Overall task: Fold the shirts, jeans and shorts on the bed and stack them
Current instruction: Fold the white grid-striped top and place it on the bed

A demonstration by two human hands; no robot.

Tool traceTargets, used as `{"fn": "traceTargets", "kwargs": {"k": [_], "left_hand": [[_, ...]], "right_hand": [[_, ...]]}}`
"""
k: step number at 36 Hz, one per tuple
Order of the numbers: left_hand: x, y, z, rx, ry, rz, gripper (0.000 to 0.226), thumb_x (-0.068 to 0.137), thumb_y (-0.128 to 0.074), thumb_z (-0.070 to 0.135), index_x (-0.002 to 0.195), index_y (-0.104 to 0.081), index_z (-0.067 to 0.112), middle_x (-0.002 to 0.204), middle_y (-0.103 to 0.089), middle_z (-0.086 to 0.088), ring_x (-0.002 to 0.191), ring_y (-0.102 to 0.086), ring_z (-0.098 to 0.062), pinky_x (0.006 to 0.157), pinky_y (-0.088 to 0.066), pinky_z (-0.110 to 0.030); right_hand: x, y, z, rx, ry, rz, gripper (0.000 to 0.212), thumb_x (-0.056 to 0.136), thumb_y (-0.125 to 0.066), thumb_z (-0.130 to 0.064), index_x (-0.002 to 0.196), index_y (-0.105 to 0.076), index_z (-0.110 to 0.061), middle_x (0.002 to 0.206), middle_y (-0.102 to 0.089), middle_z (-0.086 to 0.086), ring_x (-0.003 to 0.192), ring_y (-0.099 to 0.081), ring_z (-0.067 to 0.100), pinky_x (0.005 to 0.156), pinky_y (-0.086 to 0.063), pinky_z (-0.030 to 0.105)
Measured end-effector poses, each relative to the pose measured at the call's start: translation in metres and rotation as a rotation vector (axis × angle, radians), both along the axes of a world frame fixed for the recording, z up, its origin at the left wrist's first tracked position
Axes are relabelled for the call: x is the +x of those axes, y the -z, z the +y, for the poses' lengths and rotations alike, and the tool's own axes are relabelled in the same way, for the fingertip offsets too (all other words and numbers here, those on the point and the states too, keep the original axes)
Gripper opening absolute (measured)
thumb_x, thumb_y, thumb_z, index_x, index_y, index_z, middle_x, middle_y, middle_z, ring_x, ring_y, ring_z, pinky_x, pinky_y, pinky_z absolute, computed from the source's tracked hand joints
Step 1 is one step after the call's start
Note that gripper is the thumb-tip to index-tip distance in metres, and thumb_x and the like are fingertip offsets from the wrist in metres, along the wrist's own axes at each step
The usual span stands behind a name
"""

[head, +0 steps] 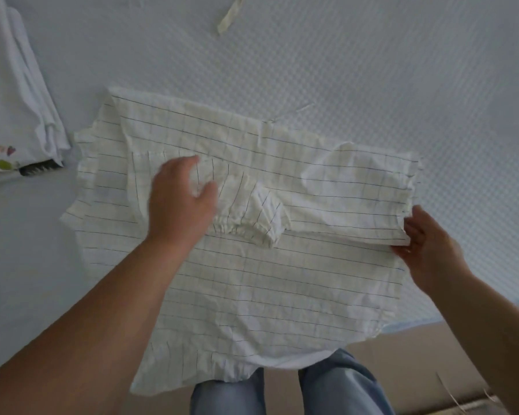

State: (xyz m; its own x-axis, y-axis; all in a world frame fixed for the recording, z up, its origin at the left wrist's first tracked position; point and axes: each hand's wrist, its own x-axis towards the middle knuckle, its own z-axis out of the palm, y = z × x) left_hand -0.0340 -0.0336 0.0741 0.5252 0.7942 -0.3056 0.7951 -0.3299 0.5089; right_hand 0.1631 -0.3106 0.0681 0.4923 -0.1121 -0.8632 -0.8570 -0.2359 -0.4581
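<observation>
A white shirt with thin dark grid lines [252, 280] lies spread on the pale textured bed [372, 70], its lower hem hanging over the near edge. Both sleeves are folded inward across the middle. My left hand [180, 202] rests flat on the left folded sleeve, fingers relaxed. My right hand [426, 247] pinches the folded edge of the shirt's right side, thumb on top.
A folded white garment with a colourful print [18, 109] lies at the far left of the bed. A cream fabric strip [229, 16] lies at the top. My legs in blue jeans [327, 387] stand below the bed's near edge.
</observation>
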Motion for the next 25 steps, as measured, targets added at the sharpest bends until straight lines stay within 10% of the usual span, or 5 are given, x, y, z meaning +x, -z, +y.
{"fn": "traceTargets", "kwargs": {"k": [3,10,25], "left_hand": [[0.031,0.01,-0.018,-0.015,0.236,0.007,0.051,0.091,-0.054,0.028,0.138,-0.043,0.011,0.146,-0.039,-0.01,0.136,-0.031,-0.025,0.111,-0.027,-0.04],[0.072,0.049,-0.013,0.121,0.422,0.283,0.063,0.094,-0.036,0.048,0.149,-0.014,0.028,0.159,0.001,-0.006,0.145,0.007,-0.027,0.113,-0.002,-0.056],[0.079,0.065,-0.015,0.141,0.425,0.329,0.068,0.094,-0.032,0.051,0.15,-0.002,0.028,0.158,0.01,-0.005,0.145,0.013,-0.023,0.112,0.004,-0.057]], "right_hand": [[0.024,0.003,0.008,-0.034,-0.126,-0.039,0.037,0.076,-0.07,-0.05,0.083,-0.065,-0.014,0.065,-0.066,-0.005,0.057,-0.059,0.01,0.067,-0.046,0.029],[0.077,0.011,0.036,-0.184,-0.434,-0.072,0.05,0.069,-0.071,-0.061,0.086,-0.065,-0.014,0.077,-0.073,0.002,0.074,-0.071,0.02,0.074,-0.057,0.037],[0.106,0.028,0.042,-0.568,-0.889,-0.389,0.033,0.085,-0.062,-0.04,0.076,-0.067,-0.009,0.06,-0.058,-0.002,0.056,-0.054,0.015,0.063,-0.05,0.031]]}}
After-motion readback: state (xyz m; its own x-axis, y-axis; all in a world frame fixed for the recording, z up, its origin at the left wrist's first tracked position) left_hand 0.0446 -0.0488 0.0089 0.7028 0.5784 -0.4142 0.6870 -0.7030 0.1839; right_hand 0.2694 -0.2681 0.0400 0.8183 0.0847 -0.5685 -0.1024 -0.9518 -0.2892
